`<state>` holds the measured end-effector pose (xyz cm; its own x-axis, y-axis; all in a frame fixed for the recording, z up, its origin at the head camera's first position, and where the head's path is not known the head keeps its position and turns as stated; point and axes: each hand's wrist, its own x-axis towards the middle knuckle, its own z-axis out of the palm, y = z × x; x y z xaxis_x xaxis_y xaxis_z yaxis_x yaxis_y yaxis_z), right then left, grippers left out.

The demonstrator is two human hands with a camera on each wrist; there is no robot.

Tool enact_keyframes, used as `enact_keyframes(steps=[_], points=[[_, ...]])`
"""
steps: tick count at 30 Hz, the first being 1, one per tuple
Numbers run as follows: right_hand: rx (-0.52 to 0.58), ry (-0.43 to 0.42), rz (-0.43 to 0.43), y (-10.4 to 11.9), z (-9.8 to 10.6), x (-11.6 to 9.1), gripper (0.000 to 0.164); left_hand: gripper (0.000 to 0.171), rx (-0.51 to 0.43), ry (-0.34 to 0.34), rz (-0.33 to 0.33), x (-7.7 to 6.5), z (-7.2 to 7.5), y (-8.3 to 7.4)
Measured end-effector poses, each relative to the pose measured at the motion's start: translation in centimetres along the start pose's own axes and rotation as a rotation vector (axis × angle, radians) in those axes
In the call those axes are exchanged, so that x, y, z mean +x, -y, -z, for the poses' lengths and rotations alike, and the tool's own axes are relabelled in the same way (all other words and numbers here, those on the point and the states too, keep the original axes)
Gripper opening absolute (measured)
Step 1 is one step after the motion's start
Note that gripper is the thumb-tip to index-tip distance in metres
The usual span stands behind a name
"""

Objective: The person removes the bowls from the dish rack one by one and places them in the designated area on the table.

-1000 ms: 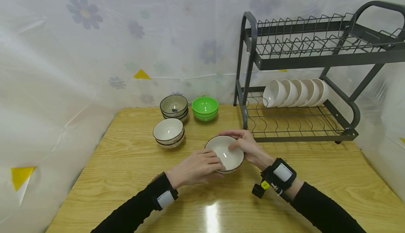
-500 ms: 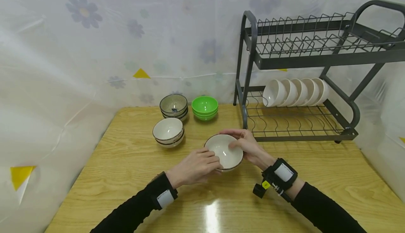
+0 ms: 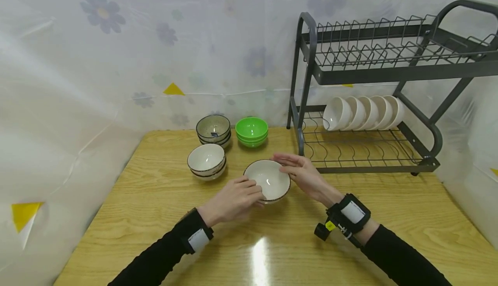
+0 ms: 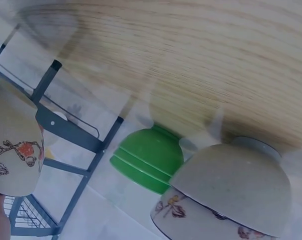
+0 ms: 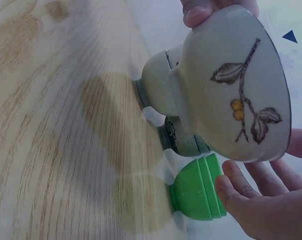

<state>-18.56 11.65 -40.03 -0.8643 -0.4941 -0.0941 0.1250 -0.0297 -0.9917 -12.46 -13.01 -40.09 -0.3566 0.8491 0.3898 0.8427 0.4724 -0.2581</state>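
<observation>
A cream bowl [image 3: 268, 180] with a dark rim is held above the table, its inside facing up in the head view. My left hand [image 3: 232, 198] pinches its near-left rim. Around the far-right rim, my right hand [image 3: 305, 177] has its fingers extended, with the thumb overlapping the edge. In the right wrist view the bowl [image 5: 231, 90] shows a painted branch with leaves and yellow berries, and the right fingers [image 5: 261, 182] are straight and spread just beside its wall. To the left stand two stacked cream bowls [image 3: 206, 158] of the same look.
Behind them are a stack of grey-green bowls [image 3: 213, 128] and a stack of green bowls [image 3: 251, 129]. A dark two-tier dish rack [image 3: 377, 170] stands at the right, with several white bowls [image 3: 337, 114] on edge on its lower tier. Plastic sheeting [image 3: 218, 39] hangs behind the table.
The cream bowl and my left hand have shifted slightly left and away from me. My right fingers have straightened and loosened from the bowl's rim.
</observation>
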Motion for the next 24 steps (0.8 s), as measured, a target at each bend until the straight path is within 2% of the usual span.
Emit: enact_keyframes(steps=[5, 11, 19, 24], points=[[0.002, 0.010, 0.033, -0.1, 0.4, -0.2, 0.050, 0.009, 0.009, -0.008, 0.028, -0.5, 0.2, 0.6], [0.027, 0.026, 0.050, -0.2, 1.0, -0.5, 0.051, 0.013, 0.019, -0.011, 0.096, -1.4, 0.6, 1.5], [0.016, 0.046, 0.050, -0.3, 1.6, -1.0, 0.052, 0.018, 0.052, -0.111, 0.186, -2.8, 0.9, 3.4], [0.020, 0.044, 0.061, -0.4, 1.6, -1.2, 0.051, 0.016, 0.047, -0.128, 0.273, -3.6, 1.1, 4.6]])
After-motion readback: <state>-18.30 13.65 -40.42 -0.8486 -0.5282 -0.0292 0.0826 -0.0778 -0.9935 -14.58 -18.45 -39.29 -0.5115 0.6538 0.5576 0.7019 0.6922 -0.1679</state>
